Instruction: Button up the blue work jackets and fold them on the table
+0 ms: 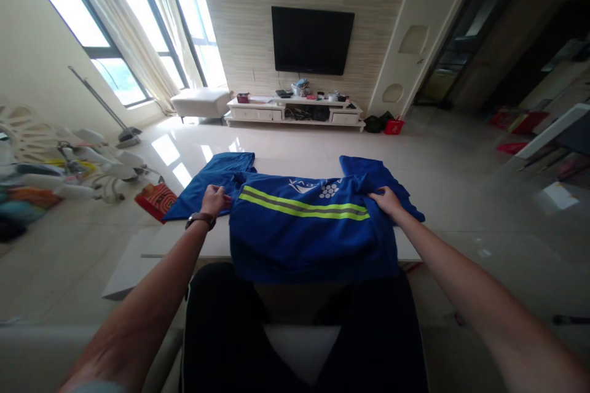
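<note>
A blue garment (299, 245) with a yellow-green and grey stripe and white print lies over a low white table (184, 241), its near part hanging over the front edge towards my knees. Blue cloth spreads out on both far sides. My left hand (215, 200), with a dark watch on the wrist, is closed at the garment's left side, fingers pinched on the cloth beside the stripe's end. At the stripe's right end, my right hand (386, 201) grips the fabric between thumb and fingers.
Beyond the table stand a white TV cabinet (258, 113) with small items, a wall TV (313, 40) and a white bench (201, 102). A red patterned bag (157, 199) is at the left. A red bag (394, 126) sits by the far wall.
</note>
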The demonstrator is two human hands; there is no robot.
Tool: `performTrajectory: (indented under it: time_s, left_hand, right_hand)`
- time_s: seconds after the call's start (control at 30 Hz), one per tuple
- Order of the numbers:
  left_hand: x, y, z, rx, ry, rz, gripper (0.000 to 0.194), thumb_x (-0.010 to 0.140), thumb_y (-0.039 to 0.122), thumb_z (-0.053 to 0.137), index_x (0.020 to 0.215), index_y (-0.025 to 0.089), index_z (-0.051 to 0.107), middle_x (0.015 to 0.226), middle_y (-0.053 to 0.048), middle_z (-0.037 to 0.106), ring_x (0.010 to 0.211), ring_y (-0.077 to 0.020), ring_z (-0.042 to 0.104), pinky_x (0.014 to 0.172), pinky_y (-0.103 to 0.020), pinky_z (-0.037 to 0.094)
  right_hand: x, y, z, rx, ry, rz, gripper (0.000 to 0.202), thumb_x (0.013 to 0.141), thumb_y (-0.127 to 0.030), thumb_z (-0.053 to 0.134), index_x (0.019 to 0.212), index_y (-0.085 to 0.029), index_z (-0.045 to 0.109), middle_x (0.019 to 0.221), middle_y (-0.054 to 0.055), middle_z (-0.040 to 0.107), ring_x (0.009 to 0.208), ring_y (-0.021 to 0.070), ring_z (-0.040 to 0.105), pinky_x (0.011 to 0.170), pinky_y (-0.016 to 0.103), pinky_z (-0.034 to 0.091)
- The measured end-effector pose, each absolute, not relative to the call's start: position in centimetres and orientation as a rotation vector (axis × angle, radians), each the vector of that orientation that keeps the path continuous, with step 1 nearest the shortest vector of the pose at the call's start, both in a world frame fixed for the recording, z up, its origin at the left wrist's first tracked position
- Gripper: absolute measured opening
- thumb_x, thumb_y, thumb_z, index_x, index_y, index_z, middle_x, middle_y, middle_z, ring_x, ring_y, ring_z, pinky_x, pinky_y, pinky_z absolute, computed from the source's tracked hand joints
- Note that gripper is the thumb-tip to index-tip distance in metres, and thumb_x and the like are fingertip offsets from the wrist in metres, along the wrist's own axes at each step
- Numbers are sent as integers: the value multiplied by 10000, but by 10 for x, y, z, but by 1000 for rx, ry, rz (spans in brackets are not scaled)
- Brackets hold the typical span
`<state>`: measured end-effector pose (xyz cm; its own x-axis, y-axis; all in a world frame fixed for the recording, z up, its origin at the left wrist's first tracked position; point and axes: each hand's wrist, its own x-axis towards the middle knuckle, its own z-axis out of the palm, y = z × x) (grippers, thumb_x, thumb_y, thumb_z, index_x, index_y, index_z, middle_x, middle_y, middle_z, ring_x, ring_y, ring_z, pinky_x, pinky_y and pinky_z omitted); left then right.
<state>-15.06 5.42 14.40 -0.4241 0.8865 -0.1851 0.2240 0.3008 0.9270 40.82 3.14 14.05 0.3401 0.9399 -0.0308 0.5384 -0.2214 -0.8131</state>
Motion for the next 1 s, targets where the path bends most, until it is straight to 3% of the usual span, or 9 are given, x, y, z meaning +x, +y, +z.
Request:
performTrajectory:
  time_s: [0.1,0.2,0.3,0.43,0.57,0.7,0.8,0.9,1.0]
  left_hand:
    - [-164,41,90,1212,1894,970,285,745,83,597,1016,153,646,788,-31,655,747,-201,636,811,-350,543]
    - [-174,8,34,1892,1640,599,492,685,75,575,1159,172,663,1115,-87,659,958,-225,660,930,-386,546]
    - [-172,-9,2,2235,1480,521,744,730,82,533,1456,245,522,1488,-104,468,1244,-251,590,1112,-440,476]
    - [-155,9,-1,2311,1556,434,876,764,54,503,1590,302,352,1648,-89,290,1379,-300,506,1128,-472,472]
    - [-131,30,-3,2297,1550,155,846,767,34,519,1554,328,423,1646,-72,342,1390,-335,498,1086,-449,483]
    - [-108,23,-18,2167,1668,161,563,897,96,422,1417,260,565,1456,-149,537,1128,-303,667,994,-437,490]
    - [-101,13,-23,2120,1753,144,468,921,115,377,1300,229,627,1321,-166,610,953,-277,699,915,-434,495]
    - [-108,8,-17,2095,1712,145,373,899,142,404,1114,221,699,1198,-154,670,954,-294,689,913,-432,492]
    - [-131,0,-3,1998,1599,264,253,803,160,519,919,249,726,1065,-113,723,1021,-317,666,971,-428,480]
  right_hand:
    - [404,26,97,-1939,-1497,664,444,717,-290,785,1113,-171,623,1225,157,656,1138,288,622,991,387,487]
    - [395,-7,45,-1724,-2158,760,471,714,-303,781,1154,-199,653,1253,115,639,1148,272,610,1029,388,481]
    - [382,-37,2,-1645,-2534,728,682,700,-250,770,1359,-245,593,1470,113,522,1338,302,487,1106,431,432]
    - [366,-44,-22,-1879,-2510,544,821,767,-256,699,1539,-294,420,1615,113,365,1446,325,354,1095,515,430]
    - [360,-36,-20,-1879,-2520,648,832,747,-250,680,1542,-259,435,1608,138,379,1460,335,341,1116,539,400]
    - [360,-43,-21,-1815,-2426,682,647,775,-186,612,1421,-206,582,1460,128,555,1361,288,462,1156,428,367]
    - [358,-53,-24,-1845,-2383,604,566,787,-78,524,1329,-194,639,1308,111,644,1260,256,530,1117,375,392]
    - [355,-59,-21,-1921,-2351,576,533,759,9,447,1200,-164,691,1186,127,673,1191,248,567,1034,335,428]
    - [356,-61,-8,-1894,-2382,652,417,720,-2,477,990,-177,743,1051,97,709,1070,240,627,948,310,453]
